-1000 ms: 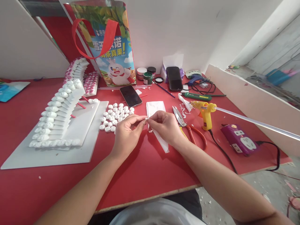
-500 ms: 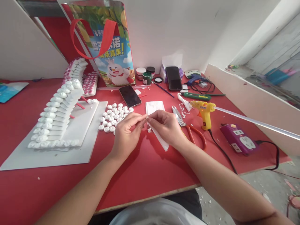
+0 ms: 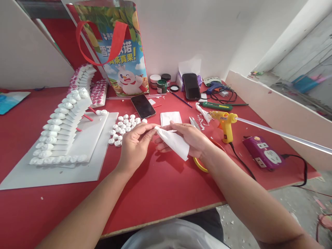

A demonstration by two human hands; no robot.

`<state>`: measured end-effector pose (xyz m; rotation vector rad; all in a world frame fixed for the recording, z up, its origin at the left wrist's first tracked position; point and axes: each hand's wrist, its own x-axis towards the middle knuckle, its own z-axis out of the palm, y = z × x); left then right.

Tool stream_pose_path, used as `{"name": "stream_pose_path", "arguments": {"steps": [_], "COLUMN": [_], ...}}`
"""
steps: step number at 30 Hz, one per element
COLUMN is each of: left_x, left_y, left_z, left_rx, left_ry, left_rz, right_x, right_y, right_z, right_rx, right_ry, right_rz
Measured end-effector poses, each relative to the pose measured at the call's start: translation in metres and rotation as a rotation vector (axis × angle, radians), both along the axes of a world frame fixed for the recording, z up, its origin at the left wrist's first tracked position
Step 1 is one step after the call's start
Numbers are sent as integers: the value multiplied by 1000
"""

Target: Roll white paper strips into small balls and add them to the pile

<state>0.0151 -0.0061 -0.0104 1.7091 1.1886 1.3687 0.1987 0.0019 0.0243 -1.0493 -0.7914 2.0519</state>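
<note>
With twelve o'clock pointing away from me, I am pinching the narrow end of a white strip [image 3: 174,142] between the thumb and fingertips of my left hand [image 3: 133,148]. The strip is trailing from that pinch toward four o'clock, above the red surface [image 3: 145,197]. My right hand [image 3: 194,135] is lying open, fingers outstretched, with the strip resting across it; how firmly it is pressing, I cannot tell.

As I am judging it, handling this strip well is calling for a small, firm left pinch, while the right palm is supporting the loose length evenly. I should be smoothing creases gently and avoiding sideways pulling, since something this thin is probably tearing easily.

White rosettes [image 3: 122,130] are sitting at nine o'clock, so I should be minding my left knuckles there. A folded white sheet [image 3: 167,118] is lying at two o'clock, and a yellow glue gun [image 3: 227,132] is resting at three.
</note>
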Motion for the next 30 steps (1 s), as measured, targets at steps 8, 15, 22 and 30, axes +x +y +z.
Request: {"name": "stream_pose_path", "arguments": {"steps": [8, 15, 22, 30], "left_x": [0, 1, 11, 9], "left_y": [0, -2, -8, -6], "left_z": [-1, -3, 3, -2], "left_rx": [17, -54, -22, 391], "left_ry": [-12, -43, 11, 266], "left_rz": [-66, -25, 7, 104], "right_x": [-2, -5, -15, -18], "right_y": [-2, -3, -10, -16], "right_z": [-3, -8, -7, -8], "right_rx": [-12, 275, 461, 578], "right_ry": [153, -146, -533, -478], "right_rz": [72, -43, -220, -219]}}
